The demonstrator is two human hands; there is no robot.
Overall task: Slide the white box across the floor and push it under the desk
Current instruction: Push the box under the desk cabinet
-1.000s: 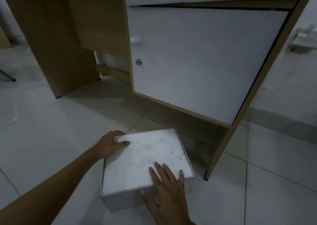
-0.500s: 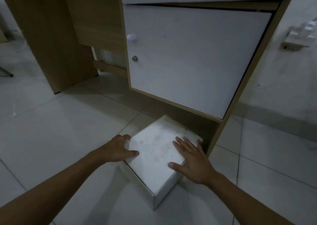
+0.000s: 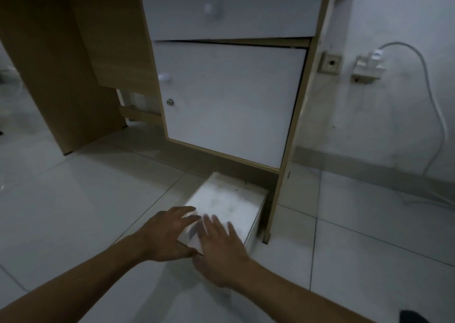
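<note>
The white box point(image 3: 229, 204) lies on the tiled floor, its far end reaching under the desk's white cabinet door point(image 3: 229, 101). Its right side runs close along the wooden desk leg point(image 3: 278, 199). My left hand point(image 3: 167, 234) rests flat on the box's near left corner, fingers spread. My right hand point(image 3: 219, 246) lies flat on the near edge of the lid, blurred by motion. Both palms press on the box without gripping it. The near side of the box is hidden behind my hands.
The desk has a white drawer point(image 3: 229, 7) above the door and an open knee space on the left with a wooden side panel point(image 3: 56, 76). On the right wall hang a socket point(image 3: 330, 63) and a plugged adapter point(image 3: 369, 66) with a cable trailing to the floor.
The box has turned and slid forward, so its far end now sits beneath the cabinet. Both hands have shifted to its near end. The camera has tilted up.
</note>
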